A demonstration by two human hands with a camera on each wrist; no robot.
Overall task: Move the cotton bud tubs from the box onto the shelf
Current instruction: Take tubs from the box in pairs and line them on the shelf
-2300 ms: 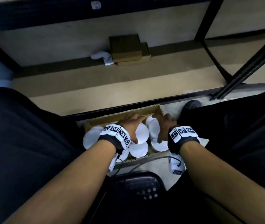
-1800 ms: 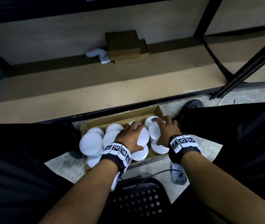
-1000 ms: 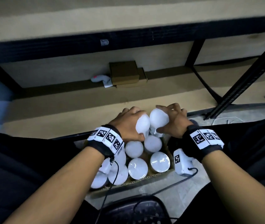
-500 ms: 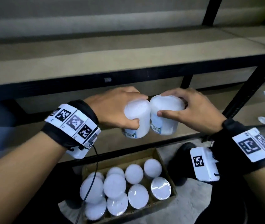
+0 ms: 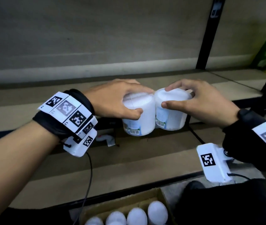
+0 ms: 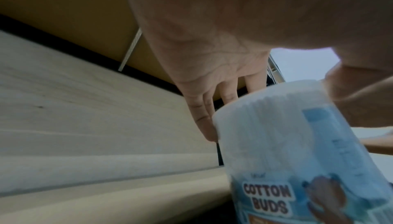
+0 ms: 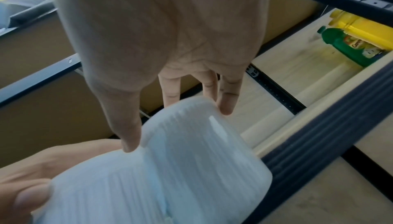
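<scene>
Wood-look board, pale and bare, makes the shelf (image 5: 51, 101) I am working toward; everything below is placed against it. In front of its dark front rail and lower down sits the box (image 5: 159, 194), cardboard, open-topped, with more tubs standing in it lids up.

Just above the shelf's front part I hold two tubs side by side, their walls touching, both roughly upright and not yet set down. My left hand (image 5: 112, 101) has the left tub (image 5: 138, 117): fingers curled over the lid rim, thumb pressed on the near wall. My right hand (image 5: 197, 103) has the right tub (image 5: 171, 114) the same way, fingers draped over the top and thumb on the near side.

My read on handling: these are thin, translucent plastic cylinders packed with cotton buds, so light, and fairly stiff only near lid and base. The smooth wall and glossy label look slippery, and the mid-wall would probably give under a hard squeeze. I judge the lid rim the best hold, as now, with light pressure. Being light, they may tip if nudged once standing.
</scene>
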